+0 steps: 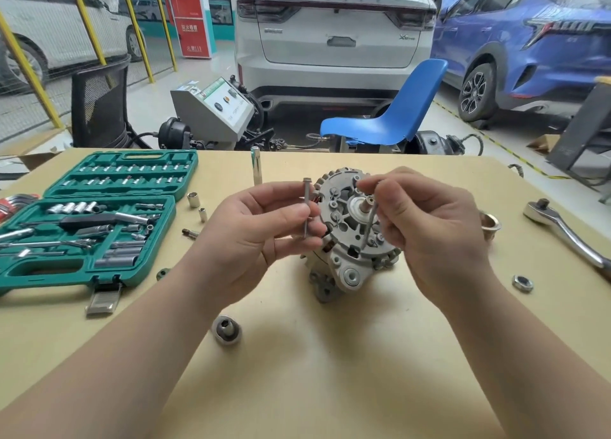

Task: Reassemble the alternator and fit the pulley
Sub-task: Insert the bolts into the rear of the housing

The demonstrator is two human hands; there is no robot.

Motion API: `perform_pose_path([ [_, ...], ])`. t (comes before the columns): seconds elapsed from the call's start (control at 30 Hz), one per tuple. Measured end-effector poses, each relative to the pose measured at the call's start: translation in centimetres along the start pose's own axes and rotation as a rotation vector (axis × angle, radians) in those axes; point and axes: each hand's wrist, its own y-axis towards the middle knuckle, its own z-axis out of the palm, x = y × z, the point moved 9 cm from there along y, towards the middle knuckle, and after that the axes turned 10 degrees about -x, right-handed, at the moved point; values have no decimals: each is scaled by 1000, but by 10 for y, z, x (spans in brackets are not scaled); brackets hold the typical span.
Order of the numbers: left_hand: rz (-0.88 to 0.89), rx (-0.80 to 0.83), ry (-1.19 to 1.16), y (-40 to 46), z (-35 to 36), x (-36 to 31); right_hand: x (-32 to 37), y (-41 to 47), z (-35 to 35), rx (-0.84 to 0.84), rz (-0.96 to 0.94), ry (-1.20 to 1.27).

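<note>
Head view: alternator (350, 237) sits mid-desk (330, 356), shaft up and tilted toward camera. Right hand (429, 227) pinches a long bolt (370, 222) slanting down over the housing face, nearest the holes. Left hand (264, 230) pinches a second bolt (306, 207) upright, just left. Pulley (226, 331) lies near, with open desk around it.

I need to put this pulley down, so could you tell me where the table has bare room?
Bare table lies between the forearms, in front of the alternator. It is crowded left by the socket case and loose sockets; ratchet and nut sit right.
</note>
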Motion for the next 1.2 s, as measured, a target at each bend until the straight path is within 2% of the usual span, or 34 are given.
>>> perform_pose_path([
  [0.17,-23,-30,151,-11,1,10,-18,0,23,80,145,-92],
  [0.53,-58,4,144,-17,3,11,-12,-2,35,123,-79,-296],
  [1.07,15,-17,227,-15,-4,7,-12,-3,41,179,20,-280],
  [1.2,105,-32,283,-13,-8,2,-9,9,48,235,39,-409],
])
